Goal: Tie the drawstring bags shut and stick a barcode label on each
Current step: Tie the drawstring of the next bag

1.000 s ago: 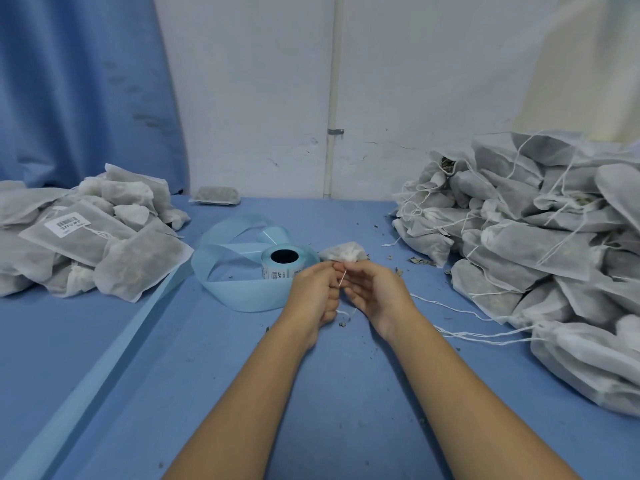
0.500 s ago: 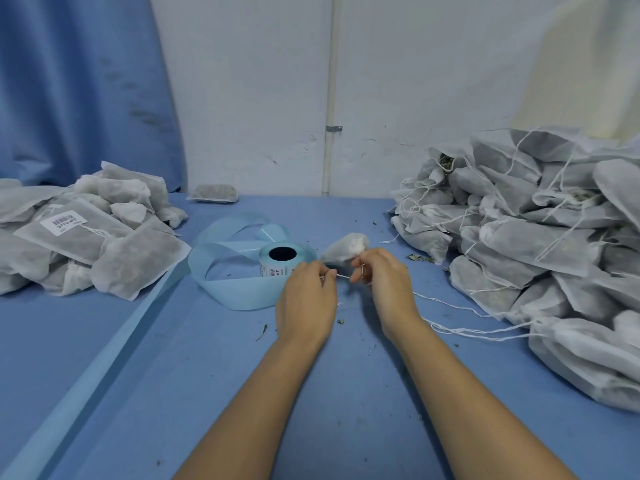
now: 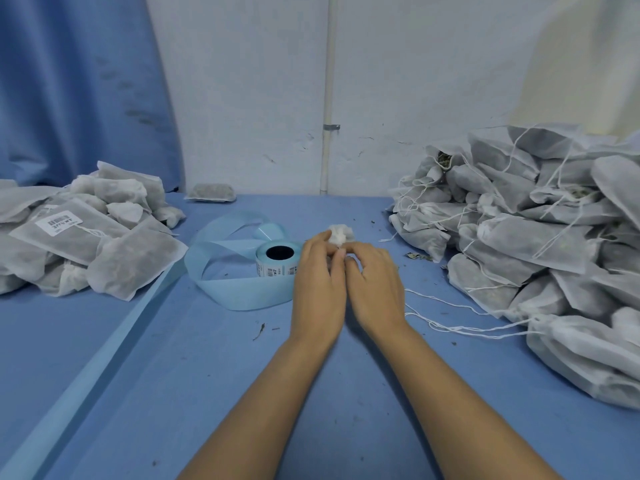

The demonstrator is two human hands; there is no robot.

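Mid-way across blue table (image 3: 242, 375): left hand (image 3: 318, 282) and right hand (image 3: 375, 285) side by side, touching, backs up. Half a second back, apart, with drawstring taut between; now closed up, drawstring out of sight under the fingers. Both sets of fingers curled in, pinching gathered neck of bag (image 3: 341, 233). Bunched white top poking out just past the fingertips, lower than before. Label roll (image 3: 278, 263) just left of left hand, unmoved. Untied pile (image 3: 536, 237) at right, labelled pile (image 3: 104, 244) at left.
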